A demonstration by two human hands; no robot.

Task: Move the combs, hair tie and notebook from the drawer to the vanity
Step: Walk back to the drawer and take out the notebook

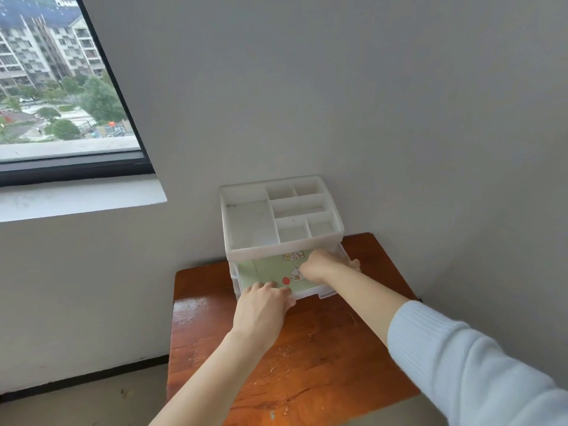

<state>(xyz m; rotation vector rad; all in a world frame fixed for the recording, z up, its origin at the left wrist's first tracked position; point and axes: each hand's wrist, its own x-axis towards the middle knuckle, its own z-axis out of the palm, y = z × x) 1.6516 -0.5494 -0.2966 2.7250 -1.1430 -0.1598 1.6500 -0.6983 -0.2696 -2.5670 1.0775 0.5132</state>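
Nothing lies on the desk [307,348] yet. The notebook [270,269] sits in the open drawer [325,293]; left hand [264,309] grips its front edge, right hand [322,265] reaches inside, grip unclear. Combs and tie unseen.

no readable text, labels or numbers anywhere

A reddish-brown wooden vanity [307,348] bears a white plastic drawer organizer [246,229] at its back.
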